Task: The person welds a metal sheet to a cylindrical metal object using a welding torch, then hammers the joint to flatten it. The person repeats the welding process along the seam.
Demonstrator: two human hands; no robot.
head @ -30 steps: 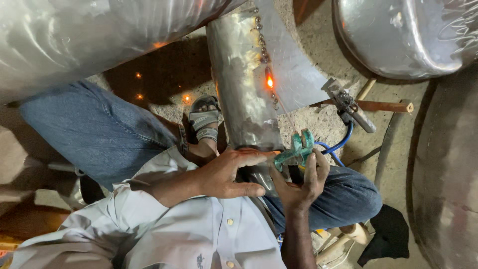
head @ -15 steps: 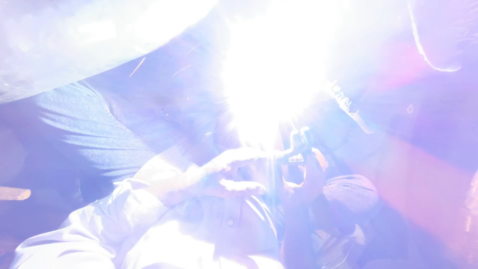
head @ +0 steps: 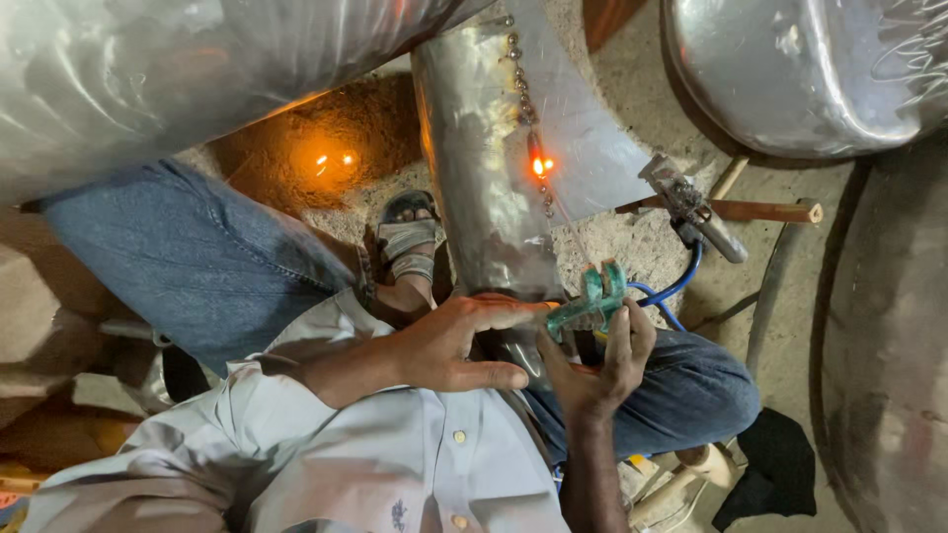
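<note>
Left hand (head: 444, 345) flat against dull steel cylinder (head: 484, 168); right hand (head: 597, 360), fingers clamped on green electrode holder (head: 590, 301). Glowing orange weld spot (head: 539, 165) at twelve o'clock: burn risk, likely, if slipped.

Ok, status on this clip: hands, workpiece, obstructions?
Left hand braced against metal cylinder; right hand gripping green electrode holder. Seam spot glowing orange. Nothing blocking.

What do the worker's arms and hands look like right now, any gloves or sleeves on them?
Both hands are bare: no gloves, rings or watch visible. The left hand comes out of a pale, light-coloured shirt sleeve rolled back near the forearm; the shirt has small buttons down the front. The right hand and its forearm are uncovered as far as the frame shows, with no sleeve visible.
</note>
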